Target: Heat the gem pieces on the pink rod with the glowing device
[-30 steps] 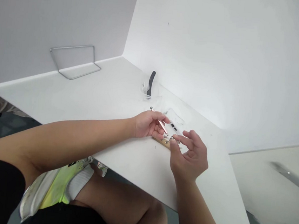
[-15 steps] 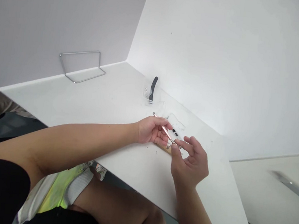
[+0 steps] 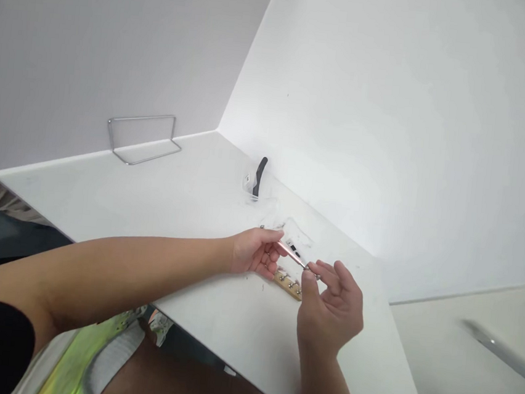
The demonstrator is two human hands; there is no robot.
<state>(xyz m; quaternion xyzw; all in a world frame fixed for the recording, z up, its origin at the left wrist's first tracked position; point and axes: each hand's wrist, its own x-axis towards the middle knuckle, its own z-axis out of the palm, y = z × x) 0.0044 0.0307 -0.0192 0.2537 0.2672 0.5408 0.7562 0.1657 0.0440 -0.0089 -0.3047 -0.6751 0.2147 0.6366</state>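
White flat tabletop [image 3: 151,198], right hand [image 3: 331,312] half-curled above it, left hand [image 3: 257,252] loosely closed, pale wooden strip [image 3: 286,287] with silvery fittings below, slim rose-gold pen-shaped tool [image 3: 291,254] gripped by the left, small silvery metal piece [image 3: 306,267] pinched at its tip by the right.

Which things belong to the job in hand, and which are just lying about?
Likely in use:
slim pink tool, in the left hand
small metal piece, at the right hand
pegged wooden strip

Likely lying about:
black curved object
wire frame
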